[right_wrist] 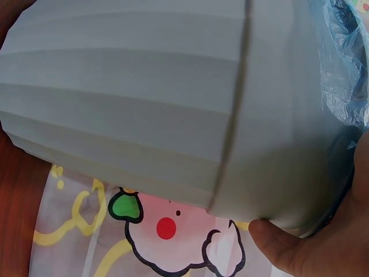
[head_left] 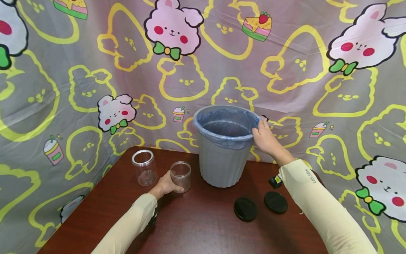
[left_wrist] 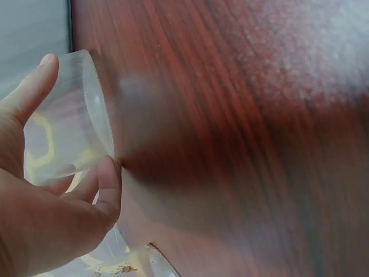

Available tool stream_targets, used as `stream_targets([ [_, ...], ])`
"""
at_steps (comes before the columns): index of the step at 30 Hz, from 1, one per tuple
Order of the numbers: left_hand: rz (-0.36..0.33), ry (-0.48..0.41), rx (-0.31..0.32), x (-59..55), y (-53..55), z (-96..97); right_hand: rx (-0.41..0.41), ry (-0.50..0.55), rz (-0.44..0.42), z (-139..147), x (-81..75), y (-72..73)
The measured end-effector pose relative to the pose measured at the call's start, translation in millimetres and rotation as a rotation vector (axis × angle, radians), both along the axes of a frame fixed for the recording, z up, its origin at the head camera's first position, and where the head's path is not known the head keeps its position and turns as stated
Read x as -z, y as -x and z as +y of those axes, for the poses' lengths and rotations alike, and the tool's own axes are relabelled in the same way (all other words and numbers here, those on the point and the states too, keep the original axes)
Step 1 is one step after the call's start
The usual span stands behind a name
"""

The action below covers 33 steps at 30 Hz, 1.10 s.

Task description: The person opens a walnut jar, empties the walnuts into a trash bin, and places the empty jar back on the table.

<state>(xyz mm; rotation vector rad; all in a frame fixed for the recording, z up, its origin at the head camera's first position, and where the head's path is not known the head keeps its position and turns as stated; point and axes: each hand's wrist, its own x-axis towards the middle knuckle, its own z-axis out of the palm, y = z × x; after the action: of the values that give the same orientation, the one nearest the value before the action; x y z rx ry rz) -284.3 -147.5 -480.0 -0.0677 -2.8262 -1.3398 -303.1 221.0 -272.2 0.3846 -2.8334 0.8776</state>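
Note:
My left hand [head_left: 166, 184] holds a clear jar [head_left: 181, 173] that has no lid on it. In the left wrist view the thumb lies on one side of this jar [left_wrist: 63, 115] and curled fingers on the other, near its base. To the left stands a second clear jar [head_left: 145, 169], also lidless. My right hand [head_left: 265, 137] grips the right side of the rim of a grey trash bin [head_left: 222, 162], which is lined with a blue plastic bag [head_left: 238, 141]. Up close in the right wrist view, the thumb touches the bin's wall [right_wrist: 144, 104] below the rim.
Two round black lids [head_left: 245, 209] lie at the right of the brown table [head_left: 196, 225]. A small black object with a yellow patch [head_left: 275, 181] sits by the right sleeve. A patterned cloth [head_left: 222, 67] hangs behind the table and at its sides.

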Motion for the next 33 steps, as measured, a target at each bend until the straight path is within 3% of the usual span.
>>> stream_targets([
  [26, -0.012, -0.051, -0.030, 5.6, -0.6, 1.0, 0.007, 0.012, 0.008, -0.8, -1.8, 1.3],
  [33, -0.046, -0.091, -0.025, -1.5, -5.0, -0.4, 0.028, 0.002, 0.020, -1.2, -1.6, 2.1],
])
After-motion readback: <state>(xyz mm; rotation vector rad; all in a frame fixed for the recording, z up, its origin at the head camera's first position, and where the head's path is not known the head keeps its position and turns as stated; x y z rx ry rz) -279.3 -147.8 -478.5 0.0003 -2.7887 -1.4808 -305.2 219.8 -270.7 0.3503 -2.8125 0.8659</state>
